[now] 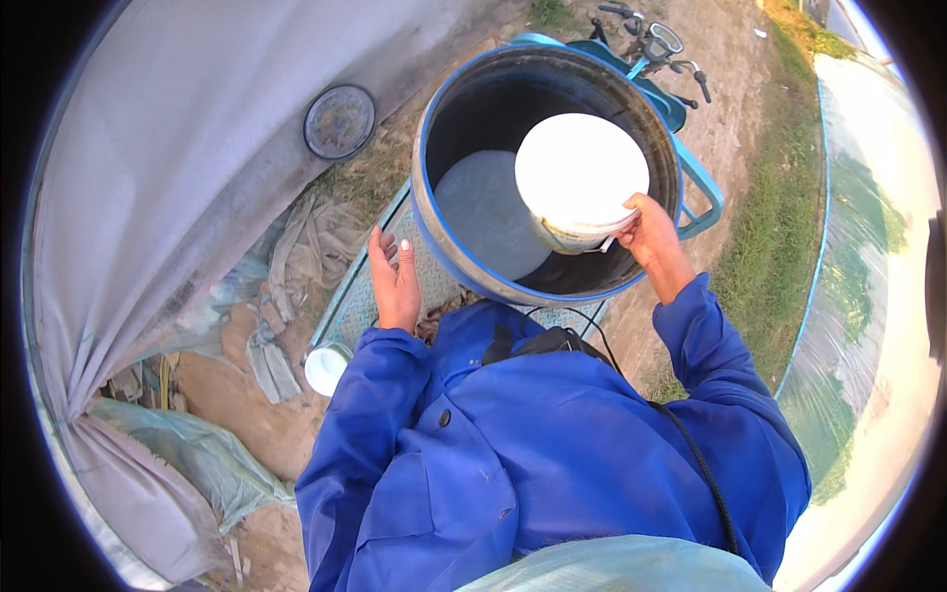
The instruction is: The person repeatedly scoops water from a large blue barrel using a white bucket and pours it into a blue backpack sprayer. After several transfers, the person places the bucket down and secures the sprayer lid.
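Observation:
My right hand (649,235) grips the near right edge of a white plastic bucket (581,174). Glare whitens the bucket's round top, so I cannot tell whether that is a lid or its inside. Behind the bucket is the wide mouth of a large blue-rimmed barrel (423,200), with a grey surface (484,211) deep inside it. My left hand (396,285) is empty, fingers apart, just left of the barrel's outer wall. Below that hand is the light blue tread-plate bed (355,311) of a cargo tricycle, on which the barrel appears to stand.
The tricycle's handlebars (661,43) are beyond the barrel, and a blue rail (703,196) curves out at its right. A round dark lid (339,122) lies against grey sheeting (207,118). A small white container (326,370) is near my left sleeve. Plastic sheeting (851,296) covers the right side.

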`<state>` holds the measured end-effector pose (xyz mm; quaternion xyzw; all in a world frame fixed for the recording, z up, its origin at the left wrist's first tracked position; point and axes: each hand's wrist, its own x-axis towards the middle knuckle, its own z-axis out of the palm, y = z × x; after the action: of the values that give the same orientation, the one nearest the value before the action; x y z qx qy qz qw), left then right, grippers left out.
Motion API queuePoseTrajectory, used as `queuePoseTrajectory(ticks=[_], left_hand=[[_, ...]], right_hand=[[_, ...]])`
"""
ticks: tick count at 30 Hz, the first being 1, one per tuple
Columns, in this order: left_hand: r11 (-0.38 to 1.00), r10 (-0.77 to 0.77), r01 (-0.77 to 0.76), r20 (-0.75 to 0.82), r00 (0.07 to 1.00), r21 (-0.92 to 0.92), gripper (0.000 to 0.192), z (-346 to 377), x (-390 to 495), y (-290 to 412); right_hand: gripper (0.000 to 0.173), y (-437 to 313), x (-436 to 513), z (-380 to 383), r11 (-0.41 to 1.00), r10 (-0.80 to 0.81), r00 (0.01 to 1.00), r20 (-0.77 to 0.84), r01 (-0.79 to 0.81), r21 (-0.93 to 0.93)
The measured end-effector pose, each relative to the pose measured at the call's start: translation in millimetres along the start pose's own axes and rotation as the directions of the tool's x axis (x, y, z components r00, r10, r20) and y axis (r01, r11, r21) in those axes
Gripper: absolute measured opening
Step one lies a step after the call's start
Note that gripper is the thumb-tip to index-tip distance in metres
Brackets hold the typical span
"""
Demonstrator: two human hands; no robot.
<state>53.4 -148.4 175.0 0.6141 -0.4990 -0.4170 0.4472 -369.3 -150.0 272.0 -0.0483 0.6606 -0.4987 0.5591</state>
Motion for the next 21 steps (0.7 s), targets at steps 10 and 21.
queuePoseTrajectory(ticks=[10, 21], left_hand=[[0.126, -0.795, -0.079, 0.148, 0.588, 0.989, 0.025, -287, -323, -258], [0.546, -0.828, 0.834, -0.1, 0.552, 0.079, 0.043, -194, -364, -258]], right_hand=[[0.037, -32, -35, -13, 0.992, -0.123, 0.992, 0.025, 0.122, 0.019], [0.03, -20, -24, -9, 0.998, -0.061, 0.998, 0.01, 0.061, 0.017]])
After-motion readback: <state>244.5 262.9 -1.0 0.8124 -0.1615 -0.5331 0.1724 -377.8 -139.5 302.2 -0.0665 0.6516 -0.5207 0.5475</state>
